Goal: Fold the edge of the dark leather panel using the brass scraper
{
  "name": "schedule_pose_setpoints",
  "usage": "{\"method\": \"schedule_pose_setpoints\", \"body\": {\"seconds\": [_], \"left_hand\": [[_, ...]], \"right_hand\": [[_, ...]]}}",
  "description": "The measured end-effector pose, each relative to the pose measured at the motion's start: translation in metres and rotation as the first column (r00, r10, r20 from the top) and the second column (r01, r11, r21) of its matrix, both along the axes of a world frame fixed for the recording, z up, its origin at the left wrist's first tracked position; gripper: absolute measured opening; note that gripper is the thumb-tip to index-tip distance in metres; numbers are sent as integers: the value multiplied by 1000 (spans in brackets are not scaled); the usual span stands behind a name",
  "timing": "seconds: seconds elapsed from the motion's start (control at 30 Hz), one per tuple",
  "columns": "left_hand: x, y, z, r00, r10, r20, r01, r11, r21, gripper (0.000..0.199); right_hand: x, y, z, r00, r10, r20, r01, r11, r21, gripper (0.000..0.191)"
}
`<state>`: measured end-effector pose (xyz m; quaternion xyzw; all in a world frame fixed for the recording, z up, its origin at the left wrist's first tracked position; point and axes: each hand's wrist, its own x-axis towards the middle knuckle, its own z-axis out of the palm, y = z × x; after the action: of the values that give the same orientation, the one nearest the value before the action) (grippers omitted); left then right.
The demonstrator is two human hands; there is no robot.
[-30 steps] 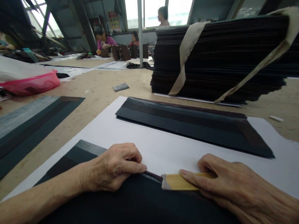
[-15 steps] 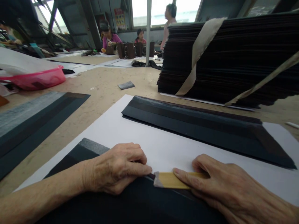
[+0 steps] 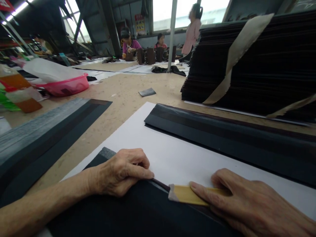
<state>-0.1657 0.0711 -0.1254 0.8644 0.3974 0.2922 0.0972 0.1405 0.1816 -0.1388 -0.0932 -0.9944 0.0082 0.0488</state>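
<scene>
A dark folded sheet (image 3: 138,214) lies in front of me on a large white paper (image 3: 177,154). My left hand (image 3: 120,174) rests curled on the sheet's folded far edge, fingers pressing it flat. My right hand (image 3: 249,204) holds a flat yellow bamboo strip (image 3: 185,195) and presses its grey tip on the same fold, just right of the left fingertips. Beyond them a fanned row of dark folded sheets (image 3: 222,135) lies across the white paper.
A tall strapped stack of dark sheets (image 3: 251,65) stands at the back right. Another fan of dark sheets (image 3: 41,131) lies at the left. A pink basin (image 3: 64,87) and bottles (image 3: 22,95) sit far left. Several people work at the far tables.
The view has swung left and tilted. The bamboo strip slid left along the fold towards the left hand, then back a little; the left hand stays on the fold.
</scene>
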Motion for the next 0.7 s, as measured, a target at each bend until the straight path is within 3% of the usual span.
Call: {"method": "schedule_pose_setpoints", "body": {"seconds": [0.3,0.43,0.57,0.7], "left_hand": [[3,1,0,998,11,-67,-6,998,68,32],[-5,1,6,995,-7,-101,9,1000,23,28],[-29,-7,12,993,-4,-117,-3,998,-58,32],[-44,-16,8,995,50,-88,-54,997,-48,33]], "right_hand": [[-38,2,19,993,105,-60,-106,994,1,43],[-41,2,13,993,106,-56,-104,994,35,44],[-37,5,3,991,116,-73,-113,992,53,47],[-40,8,-2,988,130,-86,-125,990,68,48]]}}
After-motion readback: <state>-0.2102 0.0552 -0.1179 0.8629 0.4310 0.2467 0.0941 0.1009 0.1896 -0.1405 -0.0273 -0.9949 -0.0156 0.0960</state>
